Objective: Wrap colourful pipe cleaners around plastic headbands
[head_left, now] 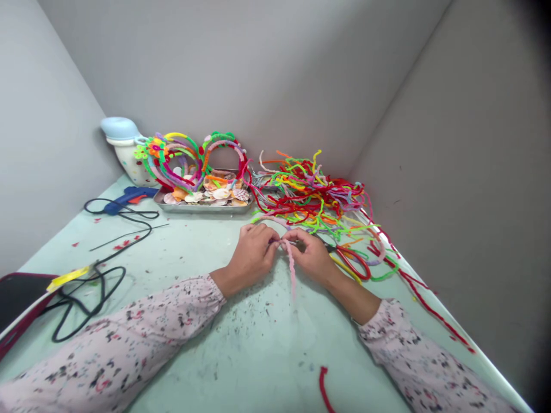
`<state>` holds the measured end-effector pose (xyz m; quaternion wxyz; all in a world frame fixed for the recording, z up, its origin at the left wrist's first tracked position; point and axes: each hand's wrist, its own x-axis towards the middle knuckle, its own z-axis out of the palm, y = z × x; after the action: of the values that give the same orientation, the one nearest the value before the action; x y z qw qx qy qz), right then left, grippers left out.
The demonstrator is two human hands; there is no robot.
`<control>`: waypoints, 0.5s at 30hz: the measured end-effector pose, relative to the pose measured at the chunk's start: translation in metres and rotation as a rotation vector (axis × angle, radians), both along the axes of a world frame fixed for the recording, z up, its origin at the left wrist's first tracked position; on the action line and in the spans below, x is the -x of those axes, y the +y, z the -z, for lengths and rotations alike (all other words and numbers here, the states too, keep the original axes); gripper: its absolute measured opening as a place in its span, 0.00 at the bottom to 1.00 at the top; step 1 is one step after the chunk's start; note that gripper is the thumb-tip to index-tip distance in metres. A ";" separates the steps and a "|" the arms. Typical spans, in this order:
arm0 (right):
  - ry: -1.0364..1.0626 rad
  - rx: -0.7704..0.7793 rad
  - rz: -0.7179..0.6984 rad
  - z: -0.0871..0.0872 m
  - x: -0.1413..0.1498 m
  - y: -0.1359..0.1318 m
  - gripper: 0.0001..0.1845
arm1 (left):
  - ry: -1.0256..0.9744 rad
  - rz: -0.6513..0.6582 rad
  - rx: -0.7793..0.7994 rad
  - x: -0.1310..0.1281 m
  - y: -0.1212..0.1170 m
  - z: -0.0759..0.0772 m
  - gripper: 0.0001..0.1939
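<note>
My left hand (252, 256) and my right hand (312, 256) meet over the pale green table, their fingertips pinching a twisted pink pipe cleaner (291, 268). Its lower end hangs down towards me. Just beyond my right hand lie scissors with red handles (353, 263), and their blades seem to pass under my fingers, partly hidden. A tangled heap of multicoloured pipe cleaners (310, 195) spreads beyond both hands, with some strands near my right wrist.
A metal tray of seashells (202, 208) stands at the back, with colourful pipe-cleaner loops (193, 163) above it. On the left lie a blue glue gun (124, 201) and its black cord (101, 292). Grey walls enclose the table; a red pipe-cleaner piece (323, 390) lies near me.
</note>
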<state>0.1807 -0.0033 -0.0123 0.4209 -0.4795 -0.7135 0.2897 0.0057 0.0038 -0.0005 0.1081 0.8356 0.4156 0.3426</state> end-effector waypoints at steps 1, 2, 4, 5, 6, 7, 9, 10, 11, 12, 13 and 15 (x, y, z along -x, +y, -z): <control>-0.003 0.006 -0.001 0.000 0.000 0.000 0.05 | -0.003 0.003 -0.002 0.000 0.000 0.000 0.03; -0.006 0.009 -0.005 0.000 0.000 0.000 0.05 | -0.006 0.004 -0.004 0.000 0.000 0.000 0.04; -0.011 0.008 -0.011 0.001 0.000 0.000 0.05 | -0.012 0.007 -0.003 0.000 0.000 0.000 0.04; -0.014 0.006 -0.010 0.001 0.000 0.000 0.05 | -0.013 0.008 -0.001 0.000 0.000 0.000 0.04; -0.018 0.002 -0.007 0.001 0.000 0.000 0.05 | -0.014 0.008 0.001 0.000 0.000 -0.001 0.04; -0.023 0.001 -0.004 0.002 0.000 0.000 0.05 | -0.015 0.008 0.004 0.000 0.000 -0.001 0.05; -0.037 0.006 0.000 0.002 0.000 -0.001 0.06 | -0.019 0.010 0.009 0.000 0.000 -0.001 0.05; -0.045 0.008 0.001 0.002 0.000 -0.001 0.06 | -0.022 0.010 0.011 0.000 0.000 -0.001 0.05; -0.051 0.010 0.005 0.002 0.000 -0.001 0.06 | -0.024 0.011 0.013 0.000 0.000 -0.002 0.05; -0.057 0.013 0.009 0.002 0.000 -0.001 0.06 | -0.025 0.012 0.014 0.000 0.000 -0.002 0.04; -0.061 0.015 0.014 0.002 0.000 -0.001 0.06 | -0.027 0.012 0.014 0.000 0.000 -0.002 0.04; -0.068 0.019 0.022 0.001 0.000 -0.001 0.06 | -0.028 0.013 0.013 0.000 0.000 -0.002 0.04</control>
<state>0.1810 -0.0044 -0.0136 0.3950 -0.5008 -0.7193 0.2753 0.0060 0.0038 0.0017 0.1215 0.8327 0.4109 0.3508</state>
